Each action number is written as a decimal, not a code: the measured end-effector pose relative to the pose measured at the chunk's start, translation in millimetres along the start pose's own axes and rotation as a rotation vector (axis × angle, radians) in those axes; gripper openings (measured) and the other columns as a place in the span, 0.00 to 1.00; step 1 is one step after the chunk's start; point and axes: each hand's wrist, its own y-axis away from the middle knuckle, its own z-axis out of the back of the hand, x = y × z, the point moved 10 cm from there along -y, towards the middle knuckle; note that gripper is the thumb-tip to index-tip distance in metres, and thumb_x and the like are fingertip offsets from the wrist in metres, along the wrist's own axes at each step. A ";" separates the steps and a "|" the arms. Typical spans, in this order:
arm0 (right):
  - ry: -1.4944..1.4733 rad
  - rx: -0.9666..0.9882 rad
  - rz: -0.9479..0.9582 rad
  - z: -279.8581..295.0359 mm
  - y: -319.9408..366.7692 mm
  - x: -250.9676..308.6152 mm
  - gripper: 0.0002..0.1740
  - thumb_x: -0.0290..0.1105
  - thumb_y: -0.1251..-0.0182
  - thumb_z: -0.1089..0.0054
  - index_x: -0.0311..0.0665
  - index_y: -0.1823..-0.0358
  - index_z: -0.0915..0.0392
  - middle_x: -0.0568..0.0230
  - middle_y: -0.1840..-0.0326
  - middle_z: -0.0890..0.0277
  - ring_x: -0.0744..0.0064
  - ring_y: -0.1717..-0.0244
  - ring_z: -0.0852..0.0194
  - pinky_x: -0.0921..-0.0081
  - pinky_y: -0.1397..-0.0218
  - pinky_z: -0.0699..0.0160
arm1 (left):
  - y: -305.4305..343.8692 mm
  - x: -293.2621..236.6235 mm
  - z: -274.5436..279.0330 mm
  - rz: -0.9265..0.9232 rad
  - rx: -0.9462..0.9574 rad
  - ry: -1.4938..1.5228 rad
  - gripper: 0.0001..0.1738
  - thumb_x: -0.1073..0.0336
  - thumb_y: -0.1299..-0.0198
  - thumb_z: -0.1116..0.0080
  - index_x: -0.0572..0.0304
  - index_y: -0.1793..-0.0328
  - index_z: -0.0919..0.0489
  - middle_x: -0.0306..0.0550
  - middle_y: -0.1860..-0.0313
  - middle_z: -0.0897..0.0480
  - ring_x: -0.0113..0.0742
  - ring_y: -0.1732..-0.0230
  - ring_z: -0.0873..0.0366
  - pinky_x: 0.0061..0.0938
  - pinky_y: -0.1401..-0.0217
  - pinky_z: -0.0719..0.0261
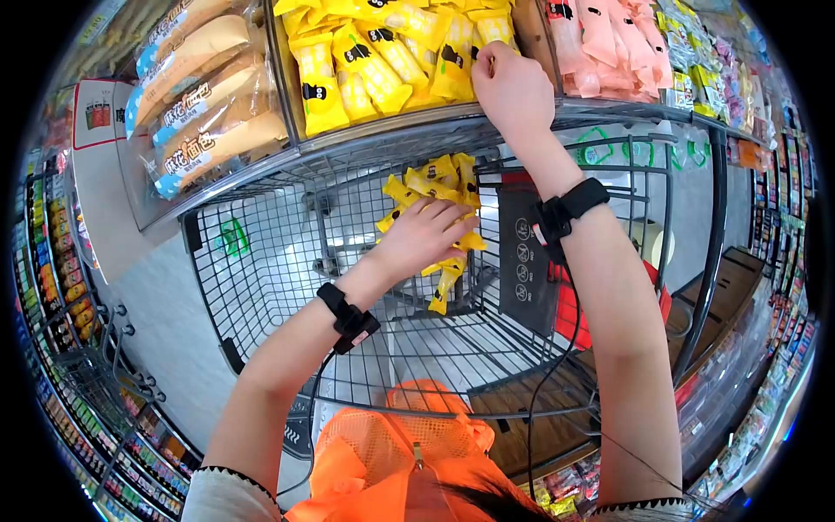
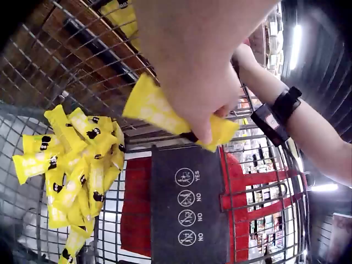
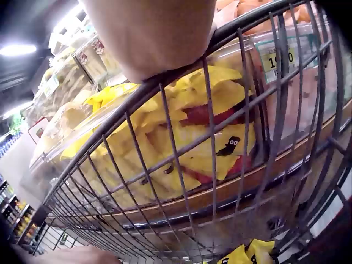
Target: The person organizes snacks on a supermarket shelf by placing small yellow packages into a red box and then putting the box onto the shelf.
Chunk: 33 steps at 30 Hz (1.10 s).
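Note:
My left hand (image 1: 422,237) is inside the shopping cart (image 1: 261,270), above a pile of yellow snack packets (image 2: 71,170). In the left wrist view its thumb and fingers pinch one yellow packet (image 2: 157,113) with a pale checked print. My right hand (image 1: 515,87) is over the front edge of a shelf bin full of similar yellow packets (image 1: 374,65), each with a small black cartoon figure. Its fingers look curled near the bin's right side. What those fingertips hold I cannot tell, and the right wrist view hides them behind the hand.
Bagged long breads (image 1: 213,104) fill the bin on the left, and pink packets (image 1: 613,43) the one on the right. A dark panel with icons (image 1: 526,261) and red parts (image 2: 137,212) stands in the cart. The cart's wire rim (image 3: 126,107) runs close along the bins.

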 end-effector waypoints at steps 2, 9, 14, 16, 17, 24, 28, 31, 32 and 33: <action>-0.052 -0.054 0.011 5.6 1.7 1.3 0.09 0.38 0.43 0.46 0.42 0.68 0.22 0.52 0.78 0.22 0.52 0.74 0.21 0.59 0.69 0.22 | -1.8 7.7 7.3 0.054 0.011 0.072 0.23 0.61 0.56 0.36 0.52 0.50 0.25 0.38 0.59 0.20 0.38 0.58 0.22 0.30 0.52 0.25; -0.049 -0.117 0.045 10.9 4.3 3.7 0.08 0.38 0.43 0.46 0.43 0.68 0.22 0.52 0.78 0.23 0.52 0.75 0.22 0.58 0.71 0.23 | -51.8 65.1 139.7 0.141 -0.261 -0.169 0.17 0.81 0.52 0.48 0.57 0.55 0.23 0.46 0.59 0.21 0.46 0.56 0.24 0.34 0.55 0.25; -0.043 -0.065 0.018 7.7 2.8 3.0 0.10 0.39 0.42 0.48 0.42 0.67 0.22 0.51 0.78 0.23 0.50 0.76 0.22 0.57 0.71 0.23 | -69.3 108.7 122.9 0.080 0.006 -0.459 0.22 0.80 0.57 0.46 0.54 0.53 0.24 0.42 0.52 0.24 0.43 0.47 0.29 0.35 0.44 0.32; -0.036 -0.075 0.018 7.6 2.8 2.5 0.10 0.39 0.42 0.48 0.42 0.67 0.22 0.51 0.78 0.23 0.50 0.76 0.22 0.57 0.71 0.23 | -74.6 111.6 115.7 0.100 0.104 -0.560 0.23 0.78 0.61 0.41 0.52 0.54 0.24 0.39 0.55 0.24 0.42 0.50 0.28 0.34 0.47 0.31; -0.034 -0.082 0.021 7.5 3.5 2.0 0.11 0.40 0.42 0.48 0.42 0.67 0.22 0.51 0.78 0.23 0.50 0.75 0.22 0.57 0.70 0.23 | -74.5 107.8 114.9 0.098 0.106 -0.552 0.23 0.78 0.61 0.41 0.52 0.54 0.24 0.39 0.55 0.24 0.42 0.50 0.28 0.34 0.47 0.31; -0.057 -0.158 0.073 10.9 6.4 3.6 0.11 0.40 0.42 0.47 0.43 0.66 0.22 0.52 0.78 0.23 0.51 0.76 0.22 0.57 0.71 0.23 | -43.9 11.5 141.5 -0.069 -0.337 -0.167 0.21 0.61 0.65 0.27 0.53 0.62 0.23 0.39 0.67 0.24 0.40 0.63 0.26 0.30 0.59 0.30; -0.049 -0.108 0.042 8.8 4.2 2.4 0.10 0.40 0.42 0.47 0.43 0.66 0.22 0.52 0.78 0.23 0.51 0.76 0.22 0.58 0.72 0.23 | -33.7 -8.3 71.2 0.012 -0.050 -0.079 0.21 0.56 0.63 0.28 0.52 0.63 0.23 0.38 0.67 0.24 0.39 0.62 0.26 0.30 0.60 0.30; -0.037 -0.117 0.044 8.0 4.4 1.7 0.10 0.39 0.42 0.47 0.44 0.66 0.22 0.52 0.79 0.23 0.51 0.76 0.22 0.58 0.72 0.23 | -39.0 -4.4 68.6 0.098 -0.065 0.052 0.17 0.59 0.59 0.30 0.52 0.63 0.23 0.38 0.66 0.23 0.39 0.62 0.26 0.31 0.59 0.30; -0.045 -0.129 0.057 9.7 4.5 2.8 0.10 0.39 0.42 0.47 0.43 0.66 0.22 0.52 0.79 0.23 0.51 0.76 0.22 0.58 0.72 0.23 | -43.2 3.8 80.0 0.112 -0.130 0.001 0.15 0.61 0.56 0.32 0.53 0.62 0.23 0.40 0.65 0.23 0.41 0.61 0.26 0.32 0.58 0.29; -0.053 -0.138 0.069 11.2 6.5 4.2 0.10 0.39 0.42 0.47 0.43 0.66 0.22 0.52 0.79 0.23 0.51 0.76 0.22 0.58 0.72 0.23 | -50.0 11.2 95.2 0.128 -0.193 -0.049 0.13 0.64 0.53 0.35 0.54 0.61 0.23 0.41 0.63 0.22 0.42 0.60 0.25 0.33 0.57 0.29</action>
